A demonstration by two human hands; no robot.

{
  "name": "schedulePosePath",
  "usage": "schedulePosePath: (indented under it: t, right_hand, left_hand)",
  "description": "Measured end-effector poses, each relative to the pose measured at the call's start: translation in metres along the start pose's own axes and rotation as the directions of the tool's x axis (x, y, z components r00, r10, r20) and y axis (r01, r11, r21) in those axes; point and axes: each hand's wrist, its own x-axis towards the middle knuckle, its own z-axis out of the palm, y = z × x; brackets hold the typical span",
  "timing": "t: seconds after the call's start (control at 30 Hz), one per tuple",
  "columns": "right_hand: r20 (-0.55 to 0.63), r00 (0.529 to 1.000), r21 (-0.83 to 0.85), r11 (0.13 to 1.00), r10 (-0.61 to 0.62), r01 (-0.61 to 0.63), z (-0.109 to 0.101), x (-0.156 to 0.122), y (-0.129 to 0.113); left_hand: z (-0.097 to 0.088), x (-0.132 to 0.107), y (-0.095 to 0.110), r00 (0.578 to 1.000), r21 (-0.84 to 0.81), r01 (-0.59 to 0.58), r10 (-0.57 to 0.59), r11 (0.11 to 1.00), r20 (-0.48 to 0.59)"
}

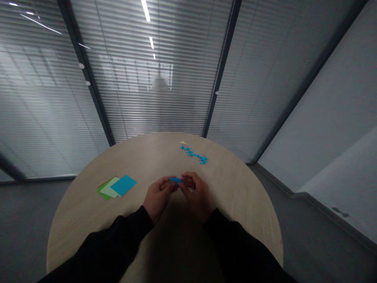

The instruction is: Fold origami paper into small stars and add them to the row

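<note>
Head view: how's the grip?

Left hand (158, 198) and right hand (197, 196) are close together, fingertips pinched on a small blue paper (176, 180) between them, above the round table (232, 196).

What's nearby?

Blue paper shapes (194, 154) lie in a row beyond; colored paper sheets (123, 185) lie left.

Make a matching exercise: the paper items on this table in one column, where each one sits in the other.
Items:
1. Row of small blue paper figures
2. Blue folded paper
3. Fanned paper squares
4. Pale yellow paper figure

Places:
A. Between the left hand and right hand
B. Alone, nearest the far edge of the round table
C. On the table, left of the hands
D. In a diagonal line beyond the hands

Pairs: 1-D, 2-A, 3-C, 4-B
</note>
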Motion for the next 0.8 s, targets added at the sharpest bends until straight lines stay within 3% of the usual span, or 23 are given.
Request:
schedulePosePath:
  t: [0.17, 0.3, 0.47, 0.63, 0.8]
  right_hand:
    - [0.02, 0.997, 0.101, 0.992, 0.07, -0.072, 0.002, 0.0, 0.003]
    - [0.041, 0.988, 0.217, 0.963, 0.152, -0.157, 0.004, 0.0, 0.006]
    - [0.032, 0.985, 0.251, 0.952, 0.172, -0.174, 0.005, -0.001, 0.003]
    - [0.02, 0.996, 0.129, 0.988, 0.084, -0.086, 0.003, -0.001, -0.004]
    - [-0.015, 1.0, -0.04, 0.999, 0.018, -0.019, -0.002, 0.0, -0.008]
  left_hand:
    - [0.0, 0.001, -0.002, 1.0, -0.018, 0.013, -0.013, 1.0, -0.01]
    - [-0.001, 0.002, -0.008, 0.996, -0.088, 0.021, -0.014, 0.996, 0.087]
    - [-0.005, 0.004, -0.016, 0.993, 0.009, 0.039, -0.04, 0.999, 0.114]
    - [-0.007, 0.002, -0.008, 0.998, 0.244, -0.022, 0.007, 0.97, 0.059]
    - [-0.004, 0.0, 0.003, 0.988, 0.424, -0.155, 0.132, 0.892, 0.083]
